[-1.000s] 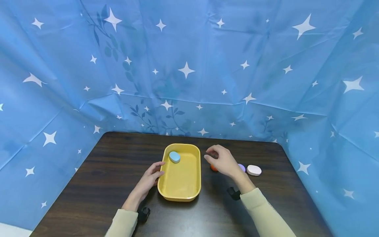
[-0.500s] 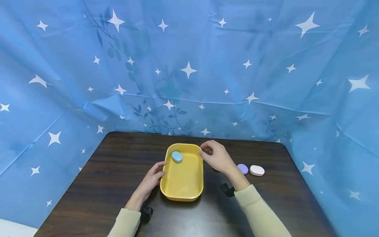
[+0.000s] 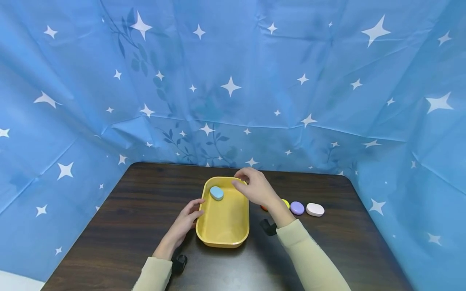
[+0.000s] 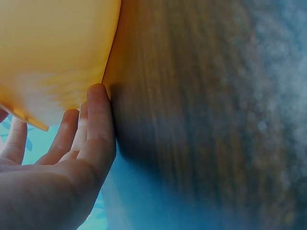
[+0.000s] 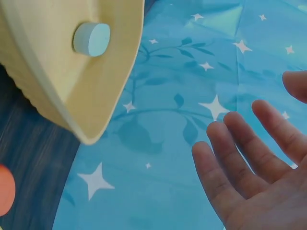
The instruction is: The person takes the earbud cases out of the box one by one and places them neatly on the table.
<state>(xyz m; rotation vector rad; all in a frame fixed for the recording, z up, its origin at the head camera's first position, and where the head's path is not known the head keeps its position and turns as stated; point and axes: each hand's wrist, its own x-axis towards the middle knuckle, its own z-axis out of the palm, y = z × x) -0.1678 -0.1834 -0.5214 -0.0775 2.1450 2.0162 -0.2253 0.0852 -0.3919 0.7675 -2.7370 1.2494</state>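
A yellow rectangular tray (image 3: 223, 226) stands on the dark wooden table, with a light blue oval block (image 3: 216, 193) lying in its far left part. My left hand (image 3: 185, 220) is at the tray's left side; in the left wrist view its extended fingers (image 4: 98, 124) touch the outer wall, and some fingertips reach the rim. Over the far right corner of the tray hovers my right hand (image 3: 255, 188). The right wrist view shows its fingers (image 5: 216, 177) loosely spread with nothing between them, apart from the blue block (image 5: 92, 39).
Right of the tray lies a row of oval blocks: an orange one (image 3: 263, 208) and a yellow one (image 3: 286, 203), both partly hidden by my right arm, then a purple (image 3: 297, 208) and a white one (image 3: 315, 209). A blue star-patterned cloth (image 3: 229, 109) hangs behind the table.
My right hand has moved left and slightly away from me, from beside the tray to over its far right corner, uncovering the yellow and purple blocks. The left hand stays at the tray.
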